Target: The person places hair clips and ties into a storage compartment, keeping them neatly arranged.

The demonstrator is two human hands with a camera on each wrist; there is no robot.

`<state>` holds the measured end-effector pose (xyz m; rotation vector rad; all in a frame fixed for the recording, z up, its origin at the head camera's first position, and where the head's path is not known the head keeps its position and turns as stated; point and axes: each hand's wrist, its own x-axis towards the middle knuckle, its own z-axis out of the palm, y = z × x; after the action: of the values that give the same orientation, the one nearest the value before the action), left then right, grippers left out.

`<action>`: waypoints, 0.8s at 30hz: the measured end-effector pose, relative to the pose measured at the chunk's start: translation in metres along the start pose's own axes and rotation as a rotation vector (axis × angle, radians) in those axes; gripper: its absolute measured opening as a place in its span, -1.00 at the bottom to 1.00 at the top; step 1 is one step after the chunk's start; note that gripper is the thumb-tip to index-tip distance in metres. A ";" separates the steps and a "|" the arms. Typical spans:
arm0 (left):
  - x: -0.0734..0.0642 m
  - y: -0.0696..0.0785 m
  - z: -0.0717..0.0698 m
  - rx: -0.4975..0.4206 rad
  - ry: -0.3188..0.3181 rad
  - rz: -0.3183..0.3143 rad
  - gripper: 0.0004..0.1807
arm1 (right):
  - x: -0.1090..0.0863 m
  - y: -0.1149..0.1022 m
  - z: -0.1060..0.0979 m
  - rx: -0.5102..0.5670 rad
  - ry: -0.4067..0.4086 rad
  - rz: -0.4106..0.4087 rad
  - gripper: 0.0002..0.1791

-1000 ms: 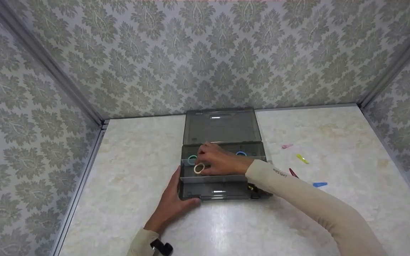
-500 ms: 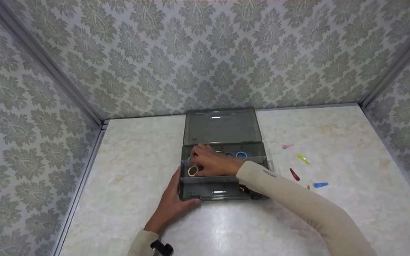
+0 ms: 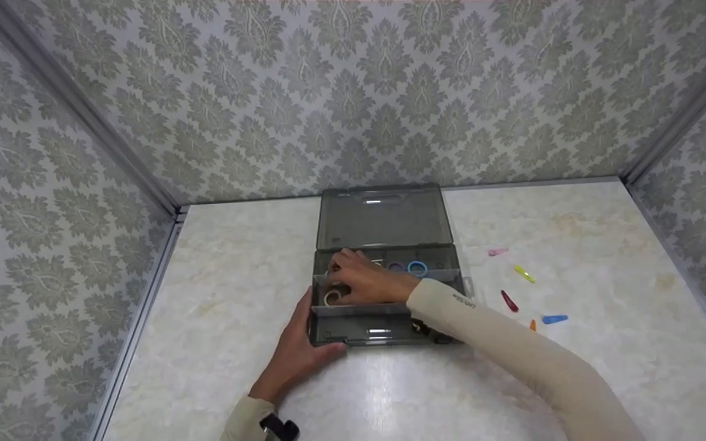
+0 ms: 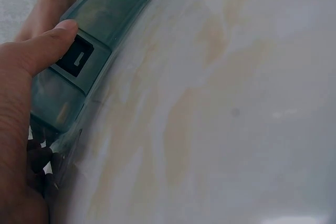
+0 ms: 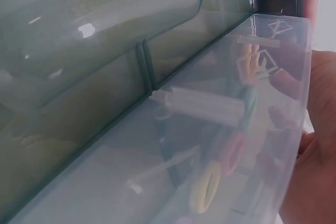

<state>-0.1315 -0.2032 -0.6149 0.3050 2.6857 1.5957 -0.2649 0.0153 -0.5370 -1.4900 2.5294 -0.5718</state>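
Observation:
A dark translucent storage box lies with its lid folded back. My left hand grips its front left corner; in the left wrist view the thumb presses by the front latch. My right hand reaches into the middle compartment's left end and pinches a cream hair tie; its fingertips are partly hidden. A blue hair tie and a purple hair tie sit in the back compartment. Through the clear divider, the right wrist view shows a yellow hair tie and a pink one.
Right of the box lie hair clips: pink, yellow, dark red, blue and orange. The raised lid lies toward the patterned back wall. Something black and yellow shows under the right sleeve.
My right hand has moved left and lowered the cream hair tie into the middle compartment, then barely moved over the last half second. My left hand stays on the box corner.

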 end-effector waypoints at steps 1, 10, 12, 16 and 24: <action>0.000 0.000 0.000 0.002 -0.001 0.000 0.53 | -0.002 0.001 -0.001 0.012 0.002 0.002 -0.62; 0.000 0.003 0.000 0.002 0.000 -0.022 0.52 | -0.034 0.014 -0.020 0.136 0.039 -0.005 -0.63; 0.001 0.003 0.001 0.003 0.001 -0.018 0.52 | -0.044 0.017 -0.024 0.158 0.055 0.006 -0.63; 0.002 0.002 0.001 -0.001 0.012 -0.002 0.53 | -0.062 0.023 -0.034 0.183 0.101 0.030 -0.63; 0.002 0.003 0.003 0.032 0.021 -0.010 0.55 | -0.095 0.037 -0.048 0.177 0.183 0.037 -0.68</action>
<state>-0.1327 -0.1992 -0.6134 0.2760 2.7258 1.5631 -0.2633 0.1255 -0.5133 -1.3841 2.5524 -0.9387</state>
